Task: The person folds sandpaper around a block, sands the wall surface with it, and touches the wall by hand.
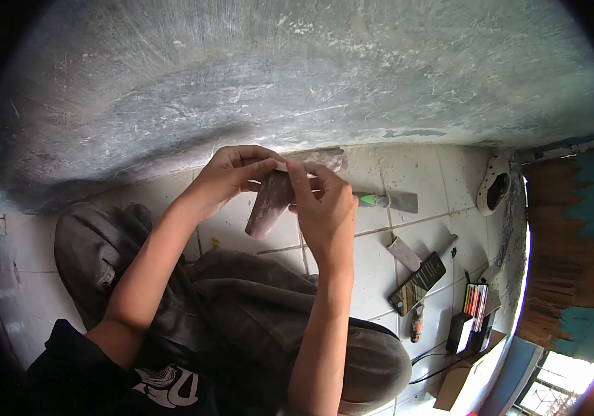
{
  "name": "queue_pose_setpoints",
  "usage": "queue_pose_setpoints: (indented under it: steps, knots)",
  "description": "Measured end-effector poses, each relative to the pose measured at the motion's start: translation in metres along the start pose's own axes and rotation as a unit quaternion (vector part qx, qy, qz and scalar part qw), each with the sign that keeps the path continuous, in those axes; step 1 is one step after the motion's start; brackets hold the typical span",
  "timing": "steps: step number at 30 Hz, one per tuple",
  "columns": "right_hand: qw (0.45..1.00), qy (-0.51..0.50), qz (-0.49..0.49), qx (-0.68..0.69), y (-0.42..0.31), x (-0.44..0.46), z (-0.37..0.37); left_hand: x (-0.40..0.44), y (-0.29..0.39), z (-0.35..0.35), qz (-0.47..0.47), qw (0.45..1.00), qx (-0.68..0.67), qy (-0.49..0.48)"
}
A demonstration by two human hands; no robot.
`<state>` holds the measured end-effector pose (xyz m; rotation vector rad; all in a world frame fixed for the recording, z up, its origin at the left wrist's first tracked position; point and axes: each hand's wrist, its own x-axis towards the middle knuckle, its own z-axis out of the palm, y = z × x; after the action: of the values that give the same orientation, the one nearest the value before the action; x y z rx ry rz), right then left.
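Both hands meet in front of the wall, at the upper middle of the view. My left hand (238, 173) and my right hand (321, 197) pinch the top edge of a reddish-brown, dusty sheet (269, 208), which looks like sandpaper and hangs down between them. A pale strip of its edge shows between my thumbs. Behind my right hand, another dusty brownish piece (331, 159) lies on the floor along the foot of the wall. To the right of that hand is a scraper (401, 202) with a green and grey handle, flat on the tiles.
A scuffed grey wall (297, 83) rises ahead of white floor tiles (359, 243). On the right lie a black patterned box (418, 283), a small scraper (404, 254), an orange-handled tool (417, 324), a striped pack (476, 305), an open cardboard box (463, 378) and a white clog (494, 185).
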<state>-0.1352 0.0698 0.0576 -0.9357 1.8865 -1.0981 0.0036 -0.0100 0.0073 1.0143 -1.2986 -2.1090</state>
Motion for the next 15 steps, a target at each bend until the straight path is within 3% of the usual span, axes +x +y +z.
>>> queue_pose_setpoints:
  steps: [4, 7, 11, 15]
  knots:
    - [0.995, 0.025, -0.079, -0.047, 0.0101, 0.0002, 0.0012, 0.0008, -0.0029, 0.0021, -0.008, 1.000, 0.026, -0.006]
    - [0.996, 0.028, -0.071, -0.046, 0.0086, 0.0002, -0.0003, -0.0010, -0.0005, 0.0045, -0.007, 1.000, 0.008, -0.003]
    - [0.998, 0.028, -0.062, 0.016, 0.0053, -0.0010, 0.0020, -0.0002, -0.0014, -0.0015, -0.075, 0.997, -0.017, -0.012]
    - [0.994, 0.025, -0.100, -0.040, 0.0091, 0.0005, 0.0011, -0.0011, -0.0001, 0.0005, -0.093, 0.995, -0.014, -0.023]
